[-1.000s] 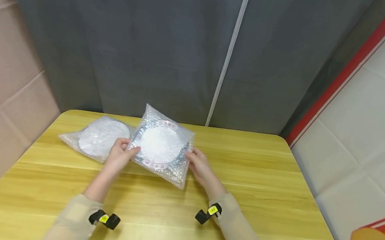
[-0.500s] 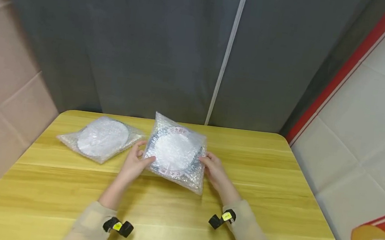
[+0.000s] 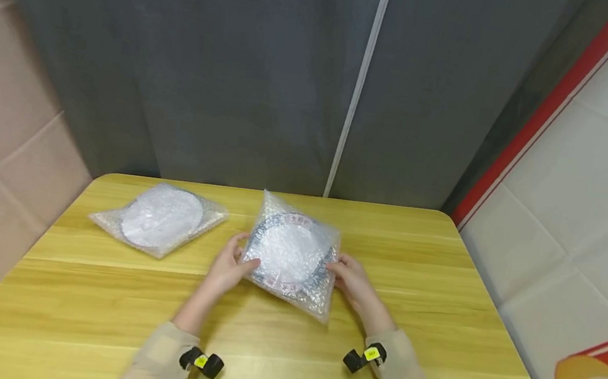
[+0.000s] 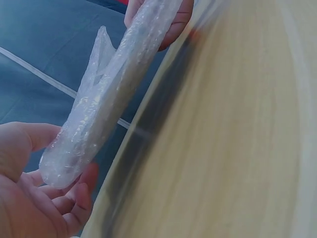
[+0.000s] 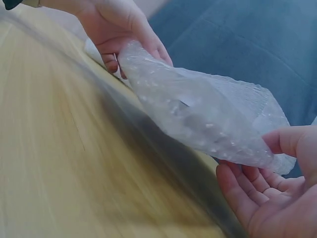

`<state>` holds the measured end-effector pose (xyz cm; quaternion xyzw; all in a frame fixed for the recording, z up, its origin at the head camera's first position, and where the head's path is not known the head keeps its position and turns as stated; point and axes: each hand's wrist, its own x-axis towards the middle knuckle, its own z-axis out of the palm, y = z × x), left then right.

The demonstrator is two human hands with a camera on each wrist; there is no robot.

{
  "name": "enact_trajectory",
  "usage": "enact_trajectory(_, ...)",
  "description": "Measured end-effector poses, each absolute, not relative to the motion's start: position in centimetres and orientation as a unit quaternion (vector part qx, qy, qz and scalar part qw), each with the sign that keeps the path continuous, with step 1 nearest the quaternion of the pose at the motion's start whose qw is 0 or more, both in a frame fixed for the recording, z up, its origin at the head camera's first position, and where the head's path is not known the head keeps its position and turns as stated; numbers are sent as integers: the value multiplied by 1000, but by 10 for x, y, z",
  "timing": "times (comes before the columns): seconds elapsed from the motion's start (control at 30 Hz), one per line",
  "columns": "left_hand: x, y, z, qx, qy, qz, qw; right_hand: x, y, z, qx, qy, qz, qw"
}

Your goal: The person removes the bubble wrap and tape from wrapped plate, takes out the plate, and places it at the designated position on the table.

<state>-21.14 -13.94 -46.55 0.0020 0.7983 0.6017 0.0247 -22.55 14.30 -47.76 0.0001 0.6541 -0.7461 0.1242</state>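
Note:
Between my two hands is a bubble-wrap pouch (image 3: pixel 291 254) with a round, plate-like disc inside, white in the middle with a dark patterned rim and reddish lettering. My left hand (image 3: pixel 229 265) pinches its left edge, thumb on top and fingers underneath. On the opposite edge my right hand (image 3: pixel 355 281) grips it the same way. Both wrist views show the pouch (image 4: pixel 99 104) edge-on, held above the table, with the fingers of my right hand (image 5: pixel 277 183) curled below it. A second bubble-wrap pouch (image 3: pixel 162 218) with a round white disc lies flat at the back left.
The wooden table (image 3: pixel 273 361) ends at a dark grey curtain (image 3: pixel 237 82) behind. A pinkish panel (image 3: pixel 8 118) stands on the left, a white panel with a red border (image 3: pixel 571 214) on the right. Each sleeve carries a small black wrist camera (image 3: pixel 202 362).
Both hands have carried the pouch to the right and nearer to me, lowering it slightly. It no longer overlaps the second pouch, which stays where it was.

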Motion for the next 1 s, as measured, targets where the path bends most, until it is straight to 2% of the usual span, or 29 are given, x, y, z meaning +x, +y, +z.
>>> enact_trajectory(0.4, -213, -137, -477, 11, 798, 601, 44, -222, 147, -487, 14, 677, -719, 154)
enact_trajectory(1.0, -221, -130, -488, 10, 825, 564, 30, -222, 153, -487, 33, 732, -668, 132)
